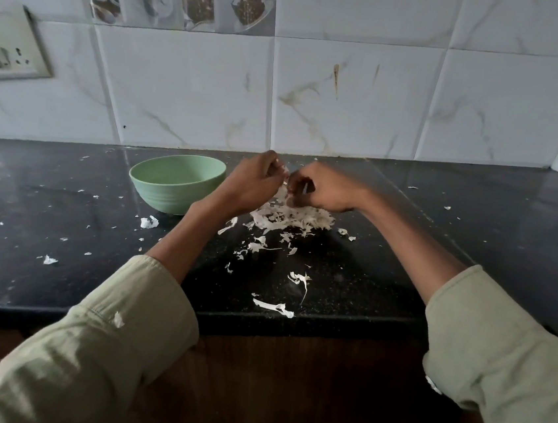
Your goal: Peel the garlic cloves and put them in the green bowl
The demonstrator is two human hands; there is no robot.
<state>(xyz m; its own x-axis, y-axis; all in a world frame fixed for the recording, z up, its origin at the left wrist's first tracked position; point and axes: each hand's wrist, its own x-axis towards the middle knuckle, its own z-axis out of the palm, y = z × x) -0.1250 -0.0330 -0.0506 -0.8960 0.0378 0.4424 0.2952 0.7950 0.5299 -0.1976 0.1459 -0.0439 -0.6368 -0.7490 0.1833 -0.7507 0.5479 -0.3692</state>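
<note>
Head view: left hand (253,182) and right hand (317,189) each keep a curled grip, pinching a mostly hidden garlic clove (284,177) between them, above the peel heap (290,217). Green bowl (177,181) sits at nine o'clock; the slippery clove might drop into the heap.

Head-worn view, down onto countertop (64,209)

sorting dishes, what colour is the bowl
Pale green bowl, seen in the head view.
</note>
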